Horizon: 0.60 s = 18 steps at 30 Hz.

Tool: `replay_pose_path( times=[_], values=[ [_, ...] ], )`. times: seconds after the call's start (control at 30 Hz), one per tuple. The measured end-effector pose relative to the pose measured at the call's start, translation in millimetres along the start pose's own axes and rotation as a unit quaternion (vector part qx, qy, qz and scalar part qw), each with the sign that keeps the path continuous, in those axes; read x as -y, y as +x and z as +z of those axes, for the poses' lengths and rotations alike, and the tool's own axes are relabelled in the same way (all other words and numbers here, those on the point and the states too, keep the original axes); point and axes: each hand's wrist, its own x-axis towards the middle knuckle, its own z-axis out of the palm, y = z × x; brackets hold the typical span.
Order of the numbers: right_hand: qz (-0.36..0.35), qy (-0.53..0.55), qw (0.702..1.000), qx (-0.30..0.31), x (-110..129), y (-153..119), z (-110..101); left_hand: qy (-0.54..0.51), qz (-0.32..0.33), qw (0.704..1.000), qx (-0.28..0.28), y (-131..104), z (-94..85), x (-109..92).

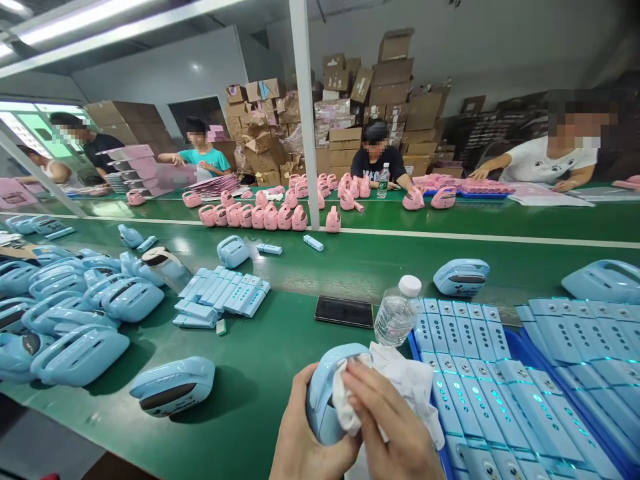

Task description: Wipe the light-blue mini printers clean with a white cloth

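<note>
Near the bottom centre, my left hand point(313, 427) is wrapped round a glossy light-blue housing with a handle point(323, 390). My right hand point(390, 417) presses a bunched white cloth point(407, 377) against the housing's right side. Part of the cloth hangs loose to the right of my fingers. The cloth and fingers hide much of the housing's front. Another blue housing point(175, 385) with a dark panel sits by itself on the green table point(240, 413), left of my hands.
Beyond my hands are a black phone point(344, 311) and a clear bottle point(395, 317). Blue trays point(415, 350) of light-blue strips stand at right. Blue housings point(80, 353) and a strip stack point(225, 293) lie left. Across the table, several people work by pink housings point(270, 217).
</note>
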Motion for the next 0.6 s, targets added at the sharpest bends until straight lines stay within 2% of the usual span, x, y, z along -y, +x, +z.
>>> replay_pose_path(
  times=[0.03, 0.07, 0.13, 0.17, 0.27, 0.3, 0.37, 0.4, 0.43, 0.5, 0.53, 0.6],
  values=[
    [0.031, 0.012, 0.999, -0.002, -3, -2, -1, 0.018, -0.01, 1.0, -0.017, 0, 0.5, -5],
    [0.027, 0.024, 0.999, 0.013, -6, -3, -2, 0.02, -0.03, 0.999, -0.026, -1, 0.4, -11],
    [-0.043, 0.054, 0.997, 0.041, -9, -3, -4, -0.002, -0.057, 0.998, -0.021, -1, -0.7, -21],
    [-0.053, 0.066, 0.996, 0.031, -10, -1, -5, -0.007, -0.059, 0.998, -0.024, 0, -1.3, -24],
    [0.045, 0.073, 0.995, -0.049, -10, 7, -7, 0.004, -0.028, 0.998, -0.06, 2, -2.5, -32],
    [0.058, 0.078, 0.994, -0.058, -11, 10, -8, 0.004, -0.026, 0.997, -0.071, 3, -3.2, -33],
    [0.049, 0.124, 0.99, -0.038, -13, 11, -9, -0.023, -0.038, 0.996, -0.075, 5, -5.6, -37],
    [0.08, 0.161, 0.983, -0.032, -15, 11, -10, -0.041, -0.045, 0.995, -0.074, 5, -7.5, -38],
    [0.144, 0.197, 0.969, -0.034, -18, 11, -10, -0.06, -0.051, 0.994, -0.076, 5, -9.6, -40],
    [0.307, 0.247, 0.918, -0.05, -24, 10, -12, -0.1, -0.046, 0.991, -0.079, 3, -13.3, -43],
    [0.366, 0.262, 0.891, -0.052, -26, 10, -13, -0.116, -0.039, 0.989, -0.078, 2, -14.3, -45],
    [0.417, 0.304, 0.855, -0.055, -25, 11, -16, -0.136, -0.017, 0.988, -0.067, -1, -13.6, -48]
  ],
)
